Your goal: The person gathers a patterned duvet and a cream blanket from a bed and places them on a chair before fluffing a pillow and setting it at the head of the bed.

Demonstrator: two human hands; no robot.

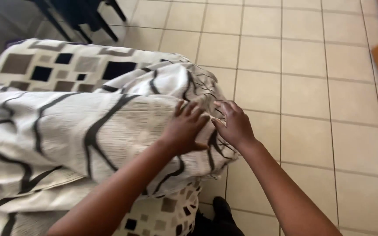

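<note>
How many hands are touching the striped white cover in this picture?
2. The left hand lies flat on the cover near its end; the right hand grips the cover's edge just beside it, above the tiled floor. No others show.

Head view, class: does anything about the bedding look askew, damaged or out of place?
Nothing looks damaged or spilled. The white cover with dark wavy lines lies rumpled and bunched at the corner where the left hand and right hand press on it, over a sheet with square patterns.
</note>
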